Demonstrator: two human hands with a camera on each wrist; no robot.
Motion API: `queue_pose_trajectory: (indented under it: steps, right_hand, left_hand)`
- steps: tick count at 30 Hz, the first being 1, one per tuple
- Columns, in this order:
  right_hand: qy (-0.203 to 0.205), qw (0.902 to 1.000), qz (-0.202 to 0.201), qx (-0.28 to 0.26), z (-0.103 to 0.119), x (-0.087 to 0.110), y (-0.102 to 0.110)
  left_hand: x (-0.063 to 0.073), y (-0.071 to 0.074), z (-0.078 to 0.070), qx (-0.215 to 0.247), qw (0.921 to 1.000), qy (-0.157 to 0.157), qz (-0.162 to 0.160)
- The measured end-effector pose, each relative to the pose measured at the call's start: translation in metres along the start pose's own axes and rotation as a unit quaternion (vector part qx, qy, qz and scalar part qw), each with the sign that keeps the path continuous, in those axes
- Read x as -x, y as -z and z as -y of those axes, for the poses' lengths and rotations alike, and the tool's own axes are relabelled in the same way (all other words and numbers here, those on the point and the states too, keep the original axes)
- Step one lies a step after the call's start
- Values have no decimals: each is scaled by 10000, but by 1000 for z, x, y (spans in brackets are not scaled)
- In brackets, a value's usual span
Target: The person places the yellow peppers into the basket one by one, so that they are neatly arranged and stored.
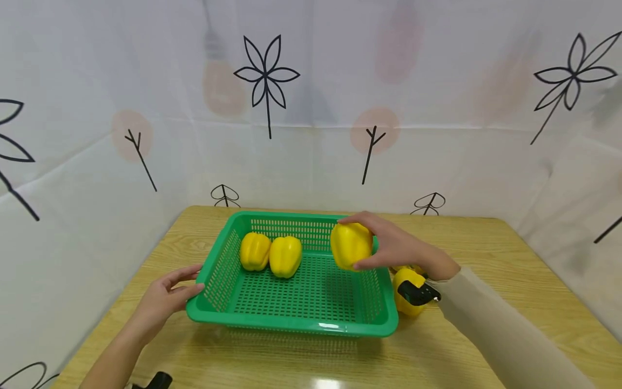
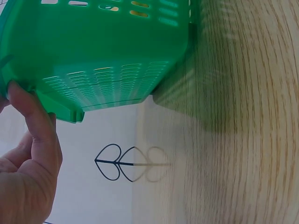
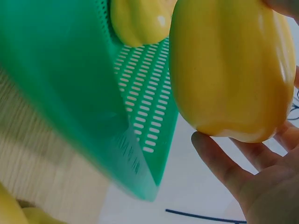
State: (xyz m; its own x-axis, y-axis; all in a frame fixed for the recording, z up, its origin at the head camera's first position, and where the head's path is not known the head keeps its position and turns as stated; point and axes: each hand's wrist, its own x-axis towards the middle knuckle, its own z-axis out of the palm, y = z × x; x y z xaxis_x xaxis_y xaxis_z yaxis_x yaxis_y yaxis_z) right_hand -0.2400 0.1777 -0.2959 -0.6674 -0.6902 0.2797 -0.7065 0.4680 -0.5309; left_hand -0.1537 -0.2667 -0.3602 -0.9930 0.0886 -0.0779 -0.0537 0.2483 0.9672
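Observation:
A yellow bell pepper is held by my right hand above the right end of a green plastic basket. In the right wrist view the fingers and thumb span the pepper. My left hand grips the basket's left rim. The left wrist view shows its fingertips at the rim, against the basket's outer wall. Two yellow bell peppers lie side by side in the basket's left part, a left one and a right one.
Outside the basket's right wall more yellow peppers lie on the wooden table, partly hidden by my right wrist and its black strap. A white patterned cloth hangs behind the table and along its sides.

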Motion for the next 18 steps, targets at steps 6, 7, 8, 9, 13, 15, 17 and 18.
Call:
queue_pose_trajectory:
  steps: [6, 7, 8, 9, 13, 15, 17, 18]
  right_hand:
    - [89, 9999, 68, -98, 0, -13, -5]
    - [79, 9999, 93, -114, -1, -15, -6]
    - [66, 9998, 121, -147, 0, -18, -7]
    - [50, 9997, 147, -177, 0, -20, -7]
    - [-98, 9991, 215, -356, 0, -27, -9]
    - [-191, 9987, 217, -431, -1, -31, -11]
    - [-277, 9983, 194, -474, -2, -35, -13]
    - [-289, 9982, 188, -487, -2, -37, -13]
  left_hand:
    - [0, 0, 0, -2, 10000, 7, -18]
    - [0, 0, 1, -3, 10000, 5, -27]
    - [0, 0, 1, -5, 10000, 2, -25]
    - [0, 0, 1, -4, 10000, -4, -25]
    - [-1, 1, 2, 13, 10000, -15, -22]
    - [-1, 1, 2, 23, 10000, -16, -25]
    - [-1, 0, 2, 37, 10000, -14, -33]
    - [-1, 0, 2, 36, 10000, -16, -36]
